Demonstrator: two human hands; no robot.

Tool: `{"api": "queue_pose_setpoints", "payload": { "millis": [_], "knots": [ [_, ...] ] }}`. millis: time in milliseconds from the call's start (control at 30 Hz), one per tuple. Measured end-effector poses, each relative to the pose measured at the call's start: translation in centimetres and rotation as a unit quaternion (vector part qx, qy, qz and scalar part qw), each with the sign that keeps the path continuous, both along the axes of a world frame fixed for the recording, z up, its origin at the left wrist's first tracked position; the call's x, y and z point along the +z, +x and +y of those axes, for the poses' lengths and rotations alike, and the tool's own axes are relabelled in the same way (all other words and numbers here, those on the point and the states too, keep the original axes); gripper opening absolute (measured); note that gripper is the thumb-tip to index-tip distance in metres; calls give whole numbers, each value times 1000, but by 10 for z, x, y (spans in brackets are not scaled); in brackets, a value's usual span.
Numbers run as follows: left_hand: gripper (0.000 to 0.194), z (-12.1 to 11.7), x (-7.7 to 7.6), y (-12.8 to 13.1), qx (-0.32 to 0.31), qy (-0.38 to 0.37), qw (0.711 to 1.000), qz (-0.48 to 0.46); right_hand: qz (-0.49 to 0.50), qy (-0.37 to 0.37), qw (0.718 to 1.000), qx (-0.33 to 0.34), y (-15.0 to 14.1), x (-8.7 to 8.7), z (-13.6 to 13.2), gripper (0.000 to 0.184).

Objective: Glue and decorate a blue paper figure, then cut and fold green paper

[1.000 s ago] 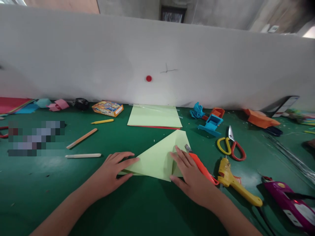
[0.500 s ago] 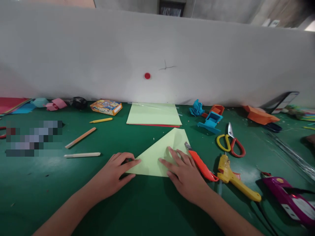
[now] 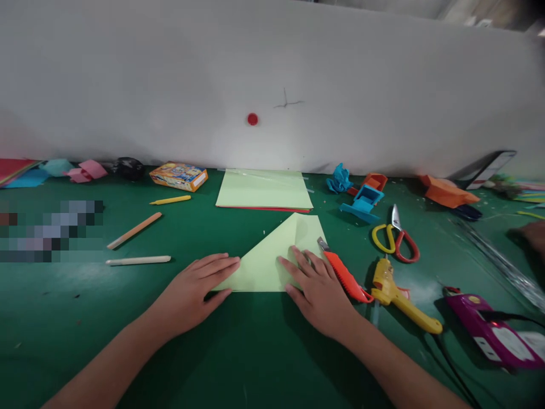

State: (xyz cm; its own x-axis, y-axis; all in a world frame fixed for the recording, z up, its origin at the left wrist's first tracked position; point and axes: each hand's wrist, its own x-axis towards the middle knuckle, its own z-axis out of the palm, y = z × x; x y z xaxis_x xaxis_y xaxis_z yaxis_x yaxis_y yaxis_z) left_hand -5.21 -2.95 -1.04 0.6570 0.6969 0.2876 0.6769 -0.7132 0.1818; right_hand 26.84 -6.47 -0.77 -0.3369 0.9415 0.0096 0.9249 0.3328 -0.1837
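A pale green sheet of paper [image 3: 264, 261] lies on the green table, its left side folded over along a slanting edge. At the sheet's left corner rests my left hand [image 3: 204, 287], fingers stretched out over the paper. My right hand [image 3: 317, 289] lies on its right part with the fingers spread. Just right of that hand is an orange box cutter [image 3: 347, 278], its tip near the paper's right edge. Behind the folded sheet sits a stack of pale green paper [image 3: 264, 188] with a red sheet showing underneath.
On the right are scissors [image 3: 395, 236], a yellow glue gun [image 3: 404, 301], a purple power strip [image 3: 489, 326] and a blue folded paper piece [image 3: 364, 201]. To the left lie a white pen [image 3: 138, 261], an orange stick [image 3: 135, 230], a yellow crayon [image 3: 171, 200] and a small box [image 3: 179, 176].
My left hand's fingers have straightened and flattened onto the paper's left corner. My right hand stays spread on the sheet. The whole view has shifted slightly, with things appearing higher.
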Motion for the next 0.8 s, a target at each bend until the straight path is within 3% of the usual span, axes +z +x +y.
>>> {"api": "queue_pose_setpoints", "payload": {
  "millis": [167,367,800],
  "knots": [
    [46,-1,4,1,-29,-8,1000,2,-9,-2,1000,-6,-1,0,1,53],
    [54,-2,8,-1,-45,-19,999,-14,-11,-2,1000,-1,2,-1,1,53],
    [41,7,3,-6,-19,-73,997,-18,3,-34,999,-7,5,4,0,52]
  ]
}}
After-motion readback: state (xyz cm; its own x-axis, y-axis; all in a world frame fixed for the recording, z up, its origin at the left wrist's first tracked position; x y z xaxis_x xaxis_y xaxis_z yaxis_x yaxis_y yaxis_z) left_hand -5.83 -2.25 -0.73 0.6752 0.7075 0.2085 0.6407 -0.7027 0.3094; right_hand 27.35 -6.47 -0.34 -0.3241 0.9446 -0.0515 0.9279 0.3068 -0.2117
